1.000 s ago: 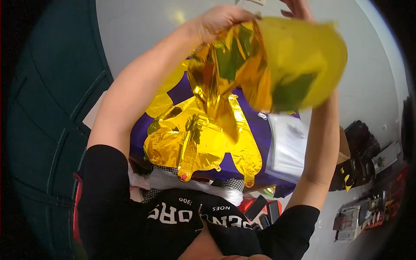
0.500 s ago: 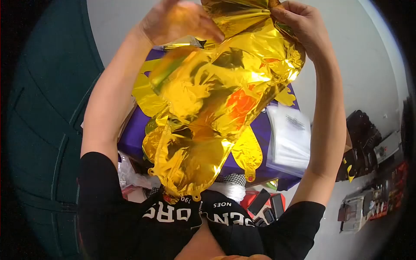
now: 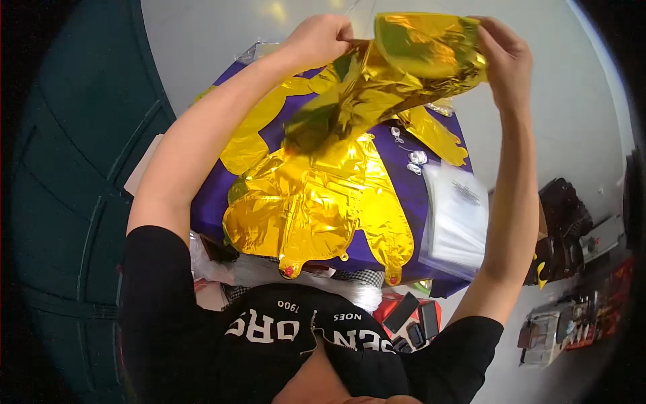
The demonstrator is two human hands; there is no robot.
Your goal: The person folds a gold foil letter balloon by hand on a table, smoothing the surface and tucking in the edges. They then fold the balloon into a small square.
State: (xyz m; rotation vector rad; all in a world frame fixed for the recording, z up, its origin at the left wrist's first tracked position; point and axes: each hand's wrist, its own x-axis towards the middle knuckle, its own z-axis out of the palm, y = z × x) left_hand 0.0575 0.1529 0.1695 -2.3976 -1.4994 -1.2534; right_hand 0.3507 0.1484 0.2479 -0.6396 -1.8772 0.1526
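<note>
Both hands hold up a crumpled gold foil balloon [image 3: 420,57] over the far half of the table. My left hand [image 3: 323,40] is closed, pinching its left edge. My right hand [image 3: 508,57] grips the upper right corner between thumb and fingers. The balloon's lower left end hangs down, blurred by motion. Below it, a flat gold foil balloon [image 3: 296,215] lies at the near table edge, with a small red mark on its tab. Beside that lies a longer gold foil balloon [image 3: 387,229], partly covered.
A purple-covered table [image 3: 410,195] carries more gold foil pieces [image 3: 245,145] at the left and back right [image 3: 431,135]. Small white string bundles [image 3: 417,160] lie right of centre, near a stack of transparent plastic bags [image 3: 457,215]. Several dark devices [image 3: 404,313] sit in a red container below the near edge.
The held balloon has been lifted up and away from my body, uncovering the balloons on the table. My left hand has moved right and now pinches its edge; my right hand has moved slightly right.
</note>
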